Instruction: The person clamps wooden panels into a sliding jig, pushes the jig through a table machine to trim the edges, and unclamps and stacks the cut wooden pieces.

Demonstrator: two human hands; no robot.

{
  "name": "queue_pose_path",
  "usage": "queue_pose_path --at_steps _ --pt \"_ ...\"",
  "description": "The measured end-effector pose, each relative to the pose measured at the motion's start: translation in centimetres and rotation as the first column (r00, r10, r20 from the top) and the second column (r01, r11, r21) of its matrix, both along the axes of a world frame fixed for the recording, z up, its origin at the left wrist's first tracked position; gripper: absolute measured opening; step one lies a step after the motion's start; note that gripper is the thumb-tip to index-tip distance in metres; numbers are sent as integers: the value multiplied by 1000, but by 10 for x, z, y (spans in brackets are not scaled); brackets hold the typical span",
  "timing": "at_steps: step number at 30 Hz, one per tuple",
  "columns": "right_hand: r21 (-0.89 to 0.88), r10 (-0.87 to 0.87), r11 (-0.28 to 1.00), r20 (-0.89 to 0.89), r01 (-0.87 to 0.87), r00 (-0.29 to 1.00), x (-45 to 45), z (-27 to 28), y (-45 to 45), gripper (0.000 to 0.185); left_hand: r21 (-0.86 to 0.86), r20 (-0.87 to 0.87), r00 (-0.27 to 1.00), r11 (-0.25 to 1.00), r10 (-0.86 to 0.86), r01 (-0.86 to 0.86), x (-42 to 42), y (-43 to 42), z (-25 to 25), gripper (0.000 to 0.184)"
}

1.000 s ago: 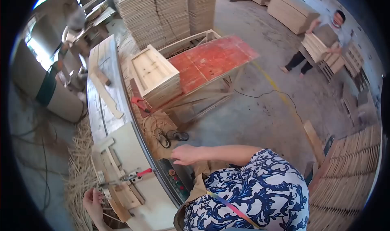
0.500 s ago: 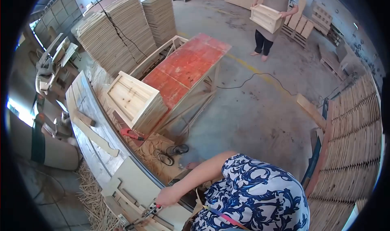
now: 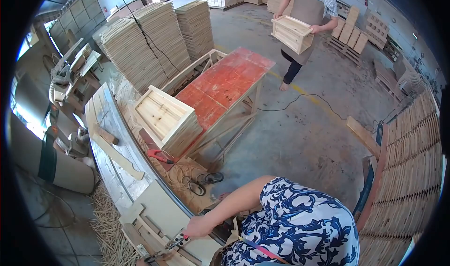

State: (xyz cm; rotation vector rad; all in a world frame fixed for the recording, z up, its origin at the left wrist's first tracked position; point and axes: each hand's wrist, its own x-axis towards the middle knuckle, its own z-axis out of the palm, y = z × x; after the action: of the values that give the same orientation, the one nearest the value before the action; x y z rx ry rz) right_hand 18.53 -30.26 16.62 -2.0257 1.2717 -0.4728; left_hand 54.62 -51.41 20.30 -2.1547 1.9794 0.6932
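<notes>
My right hand (image 3: 198,226) is closed at the metal toggle clamp (image 3: 177,241), on its red-tipped handle. That clamp sits on a wooden jig (image 3: 150,226) with strips and blocks, fixed to a pale board (image 3: 157,203) on the bench. A second metal clamp part (image 3: 151,259) lies at the jig's lower end. Beside it, a small skin-toned patch at the bottom edge seems to be my left hand (image 3: 141,262); its fingers cannot be made out.
A long metal-topped bench (image 3: 108,139) carries a shaped wooden strip (image 3: 119,158). Wooden frames (image 3: 164,114) are stacked by a red-topped table (image 3: 225,83). A red power tool (image 3: 159,156) lies below. A co-worker (image 3: 307,13) carries a wooden box (image 3: 293,33). Stacked wood (image 3: 408,167) stands right.
The co-worker has stepped closer with the wooden box. The view has shifted slightly, so the surroundings sit lower and further right. My right hand stays at the toggle clamp.
</notes>
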Motion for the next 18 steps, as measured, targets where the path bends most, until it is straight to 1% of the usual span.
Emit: queue_pose_path --at_steps 3,7,9,10,12,16,18 --pt "25 -2 1000 24 1 1000 -2 3 2 24 0 1 1000 1000 -3 3 1 2 -1 45" --pt "-3 -5 1000 34 5 999 -2 4 4 24 -3 9 1000 1000 6 -6 -3 6 -4 42" --pt "30 -25 999 27 24 999 -1 7 5 24 -9 6 1000 1000 14 -14 -3 7 -5 40" --pt "21 -19 1000 25 19 1000 0 6 5 24 -11 0 1000 1000 21 -21 -2 9 -6 39" --pt "-68 -83 994 75 88 994 6 2 5 22 -15 -10 1000 1000 27 -27 3 10 -6 37" --pt "-108 -48 992 82 57 995 1 46 6 23 -12 -31 999 999 44 -45 12 15 -10 35" --pt "-64 -52 997 -61 48 997 1 65 7 18 -8 -43 998 999 52 -53 19 19 -11 33"
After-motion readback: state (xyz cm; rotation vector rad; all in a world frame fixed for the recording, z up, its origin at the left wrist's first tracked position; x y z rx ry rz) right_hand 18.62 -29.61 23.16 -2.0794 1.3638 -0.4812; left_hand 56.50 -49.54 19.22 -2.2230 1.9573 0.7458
